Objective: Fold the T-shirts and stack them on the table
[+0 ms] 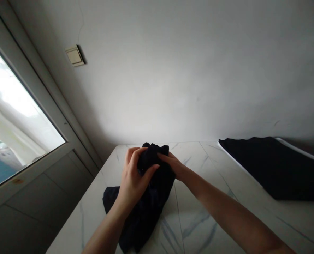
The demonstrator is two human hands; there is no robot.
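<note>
Both hands, left hand [135, 176] & right hand [174, 164], are closed on the bunched dark cloth [154, 197], its lower part on the desk [196, 218]. Loose fabric could slip or twist, imo, if one grip eases w/o the other holding.

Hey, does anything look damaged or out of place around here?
Possibly one thing: a thin, crack-like line runs down the wall to the light switch. Otherwise, nothing obviously spilled or broken.
</note>
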